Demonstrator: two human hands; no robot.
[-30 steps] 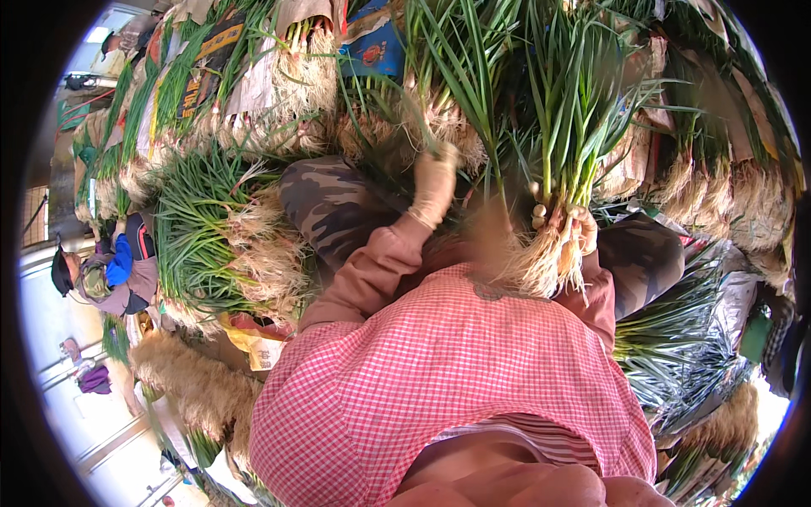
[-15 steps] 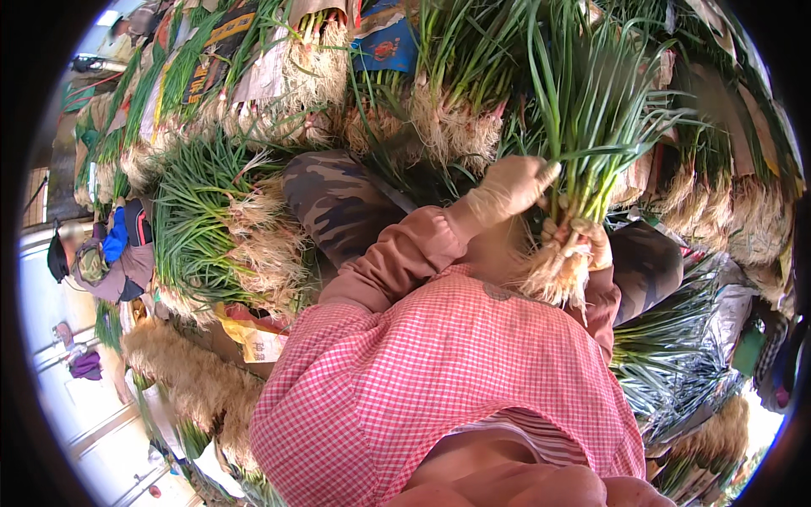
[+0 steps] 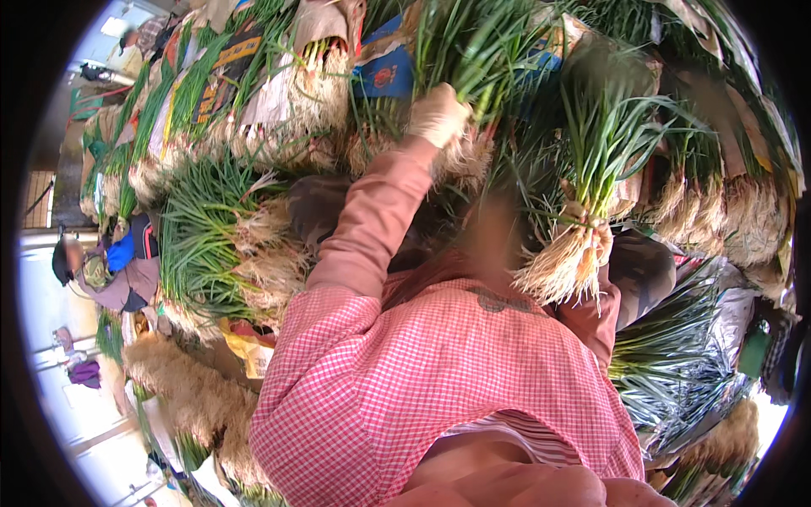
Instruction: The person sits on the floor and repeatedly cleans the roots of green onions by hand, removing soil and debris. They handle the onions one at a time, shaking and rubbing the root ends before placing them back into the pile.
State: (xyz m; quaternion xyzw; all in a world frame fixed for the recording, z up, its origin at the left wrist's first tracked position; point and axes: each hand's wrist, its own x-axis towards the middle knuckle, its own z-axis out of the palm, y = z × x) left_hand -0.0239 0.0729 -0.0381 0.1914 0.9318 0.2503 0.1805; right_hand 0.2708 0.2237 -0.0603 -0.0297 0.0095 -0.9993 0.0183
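Observation:
My left hand (image 3: 438, 114), in a pale glove, reaches up at top centre, fingers closed on green stalks of an upright bunch (image 3: 473, 46) with pale roots beneath. My right hand (image 3: 596, 232) is largely hidden behind a bunch of long-leaved green onion-like plants (image 3: 596, 152), closed round its base, where pale stringy roots hang down over my checked smock (image 3: 439, 355). A heap of similar bunches (image 3: 207, 237) lies to the left of my camouflage-trousered legs (image 3: 646, 266).
Rows of bunches in paper wraps (image 3: 321, 25) line the top and right. More leaves lie on silvery plastic (image 3: 726, 313) at right, root bundles (image 3: 177, 380) at lower left. A co-worker (image 3: 118, 270) in a black hat sits at far left; another (image 3: 144, 38) is at upper left.
My left hand has left the top of the held bunch and moved up and leftward to the bunches at top centre. My right hand still holds its bunch, with little movement.

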